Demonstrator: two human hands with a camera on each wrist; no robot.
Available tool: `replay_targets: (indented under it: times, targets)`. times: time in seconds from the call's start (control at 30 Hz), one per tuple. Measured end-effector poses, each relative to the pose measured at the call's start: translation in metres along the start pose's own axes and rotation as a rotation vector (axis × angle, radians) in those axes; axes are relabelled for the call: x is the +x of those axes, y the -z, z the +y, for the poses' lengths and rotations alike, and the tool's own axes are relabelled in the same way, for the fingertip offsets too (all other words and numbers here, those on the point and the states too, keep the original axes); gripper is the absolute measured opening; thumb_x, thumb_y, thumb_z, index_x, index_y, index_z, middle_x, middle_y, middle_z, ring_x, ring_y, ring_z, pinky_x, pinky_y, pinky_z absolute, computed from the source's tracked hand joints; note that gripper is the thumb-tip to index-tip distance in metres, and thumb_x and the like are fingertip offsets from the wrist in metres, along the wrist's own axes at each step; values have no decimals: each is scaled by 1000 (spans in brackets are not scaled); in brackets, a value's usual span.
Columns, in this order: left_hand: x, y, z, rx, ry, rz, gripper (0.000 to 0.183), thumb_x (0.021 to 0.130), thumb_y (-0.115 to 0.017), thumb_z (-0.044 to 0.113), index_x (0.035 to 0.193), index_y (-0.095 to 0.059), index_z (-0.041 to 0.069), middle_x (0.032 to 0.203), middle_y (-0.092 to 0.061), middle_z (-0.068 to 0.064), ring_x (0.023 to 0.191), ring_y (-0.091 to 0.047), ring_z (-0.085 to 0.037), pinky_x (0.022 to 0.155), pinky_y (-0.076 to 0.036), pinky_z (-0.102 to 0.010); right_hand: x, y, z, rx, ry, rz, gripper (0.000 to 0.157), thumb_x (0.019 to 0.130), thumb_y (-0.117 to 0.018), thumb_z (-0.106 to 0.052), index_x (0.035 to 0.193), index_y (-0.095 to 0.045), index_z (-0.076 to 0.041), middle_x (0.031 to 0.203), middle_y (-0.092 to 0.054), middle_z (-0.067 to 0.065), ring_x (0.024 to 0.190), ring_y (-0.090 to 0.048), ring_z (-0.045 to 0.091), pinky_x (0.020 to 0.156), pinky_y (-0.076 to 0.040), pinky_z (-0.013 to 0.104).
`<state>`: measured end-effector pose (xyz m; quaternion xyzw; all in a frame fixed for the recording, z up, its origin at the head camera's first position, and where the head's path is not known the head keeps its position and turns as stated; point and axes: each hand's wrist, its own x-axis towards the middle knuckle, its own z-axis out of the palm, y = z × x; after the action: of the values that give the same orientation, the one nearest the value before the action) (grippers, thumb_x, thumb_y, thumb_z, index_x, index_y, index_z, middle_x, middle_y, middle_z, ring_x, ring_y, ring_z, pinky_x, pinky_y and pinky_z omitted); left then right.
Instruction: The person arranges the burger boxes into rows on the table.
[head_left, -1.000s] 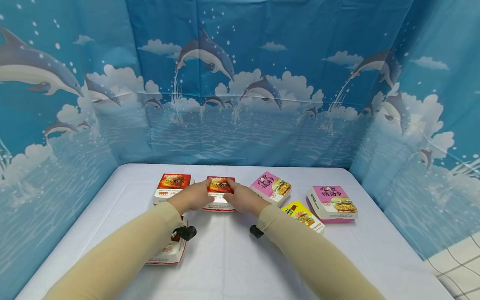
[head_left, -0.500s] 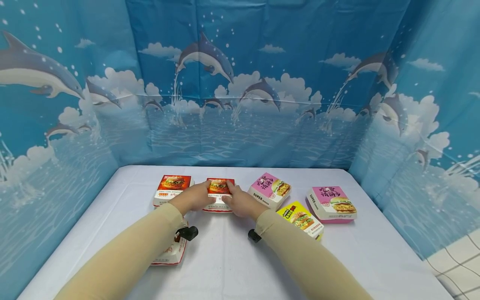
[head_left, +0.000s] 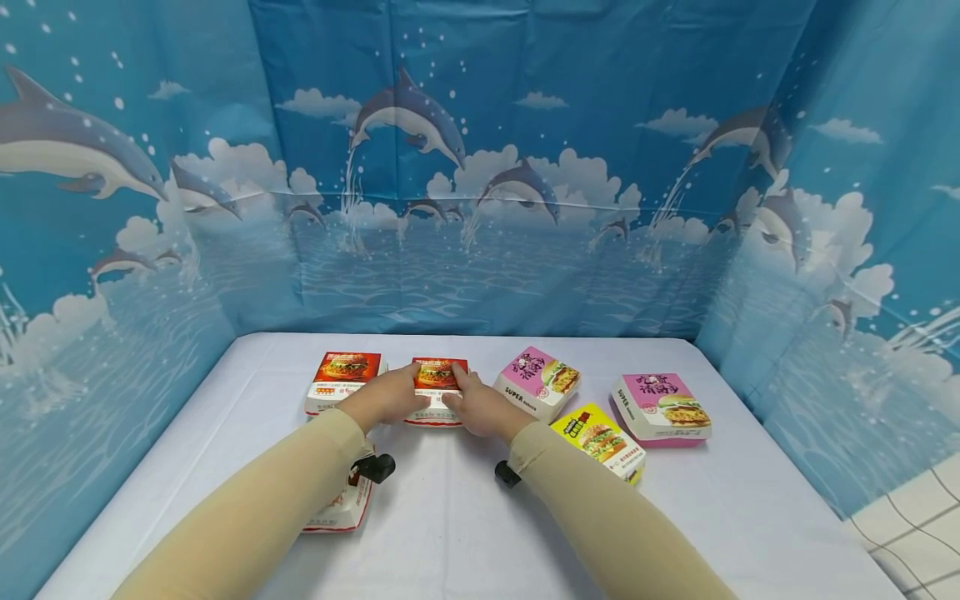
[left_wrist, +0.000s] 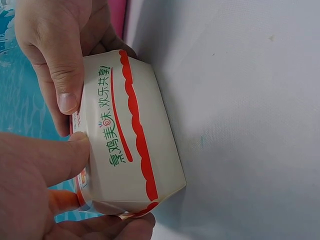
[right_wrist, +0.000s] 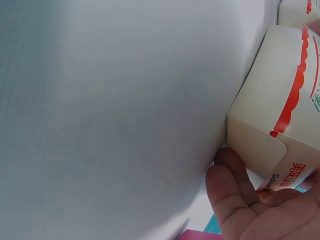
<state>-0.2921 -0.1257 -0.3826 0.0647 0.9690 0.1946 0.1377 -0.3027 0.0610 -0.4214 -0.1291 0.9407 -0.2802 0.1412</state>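
Note:
A red and white burger box stands on the table between my two hands. My left hand grips its left side, thumb at the near upper edge. From the right, my right hand holds the opposite side, with its thumb also near the front. Up close in the left wrist view, the box's white wall has green lettering and a scalloped red band. In the right wrist view, bent fingers lie against a side flap, and the box's base rests on the cloth.
Just left is another red burger box. A further one is partly under the left sleeve. Rightward are a pink box, a yellow box near the right sleeve and another pink box. A dolphin-print curtain encloses the table.
Both hands keep their hold on the red box, with barely any movement. The head view has shifted slightly, and more of the yellow box shows beside the right sleeve.

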Motion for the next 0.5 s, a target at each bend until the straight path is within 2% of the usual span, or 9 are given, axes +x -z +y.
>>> replay_targets:
  times: [0.5]
  targets:
    - [0,0,0,5,0,-2,84,102,-68,39,166,-27,4,164,-44,-21,146,-51,-37,120,-43,-57,0,0,0,-11,9,5,73,111,-47,-48,171,-13,-23,175,-16,21,161,-26,38,130,-26,53]
